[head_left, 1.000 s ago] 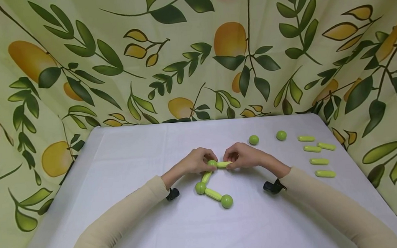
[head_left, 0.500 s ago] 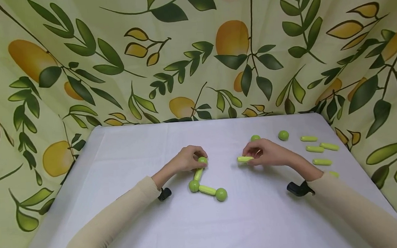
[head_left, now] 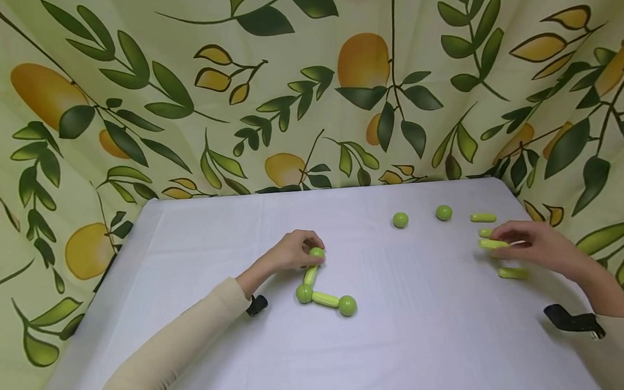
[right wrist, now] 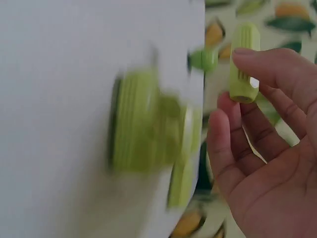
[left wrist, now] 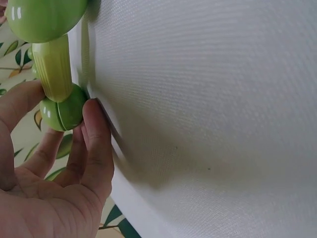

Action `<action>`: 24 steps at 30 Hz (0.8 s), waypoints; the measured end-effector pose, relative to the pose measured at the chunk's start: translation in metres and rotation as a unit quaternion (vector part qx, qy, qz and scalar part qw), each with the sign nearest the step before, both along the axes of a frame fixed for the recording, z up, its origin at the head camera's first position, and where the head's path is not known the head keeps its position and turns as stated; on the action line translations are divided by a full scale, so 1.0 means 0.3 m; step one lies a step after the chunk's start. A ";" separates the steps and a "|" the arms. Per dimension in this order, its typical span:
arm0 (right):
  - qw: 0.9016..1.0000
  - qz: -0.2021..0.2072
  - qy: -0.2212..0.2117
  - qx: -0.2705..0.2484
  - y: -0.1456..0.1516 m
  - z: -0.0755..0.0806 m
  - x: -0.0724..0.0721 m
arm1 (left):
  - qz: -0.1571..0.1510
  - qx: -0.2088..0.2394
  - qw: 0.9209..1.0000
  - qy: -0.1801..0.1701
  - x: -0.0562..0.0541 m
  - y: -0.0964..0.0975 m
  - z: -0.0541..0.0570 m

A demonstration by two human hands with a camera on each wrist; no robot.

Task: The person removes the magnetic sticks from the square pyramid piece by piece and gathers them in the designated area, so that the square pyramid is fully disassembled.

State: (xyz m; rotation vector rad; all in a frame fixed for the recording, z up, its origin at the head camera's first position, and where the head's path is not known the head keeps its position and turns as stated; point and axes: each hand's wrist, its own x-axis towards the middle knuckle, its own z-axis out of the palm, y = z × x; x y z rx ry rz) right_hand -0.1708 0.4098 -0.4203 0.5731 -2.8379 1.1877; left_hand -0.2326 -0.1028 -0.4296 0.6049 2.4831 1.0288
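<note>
My left hand (head_left: 295, 250) pinches a green ball (head_left: 317, 254) at the far end of a bent chain. From that ball a light green ribbed rod (head_left: 311, 275) leads to a middle ball (head_left: 304, 293), and a second rod (head_left: 326, 300) leads to an end ball (head_left: 347, 305). In the left wrist view, fingers and thumb sit around the pinched ball (left wrist: 64, 116). At the right, my right hand (head_left: 541, 251) holds a loose rod (right wrist: 246, 37) between thumb and fingers, over the group of rods on the table.
Two loose green balls, a left one (head_left: 400, 219) and a right one (head_left: 443, 212), lie toward the back of the white-covered table (head_left: 211, 226). Several rods lie at the right, among them a back rod (head_left: 483, 217) and a front rod (head_left: 513, 273); the right hand covers others. A fruit-patterned curtain (head_left: 306, 117) stands behind.
My right hand has drawn its rod away from the pinched ball and carried it right to the other rods. My left hand has shifted slightly left with the chain.
</note>
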 end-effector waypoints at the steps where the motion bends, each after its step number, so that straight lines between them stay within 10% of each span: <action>1: 1.000 -0.013 -0.005 0.000 0.031 -0.004 0.008 | 0.000 0.000 1.000 0.000 0.000 0.000 0.000; 10: 0.991 -0.127 -0.042 0.033 0.195 -0.049 0.039 | -0.007 -0.001 1.000 0.006 0.002 -0.003 0.001; 24: 0.986 -0.154 -0.044 0.037 0.211 -0.087 0.023 | -0.003 0.000 1.000 0.007 0.008 -0.011 0.003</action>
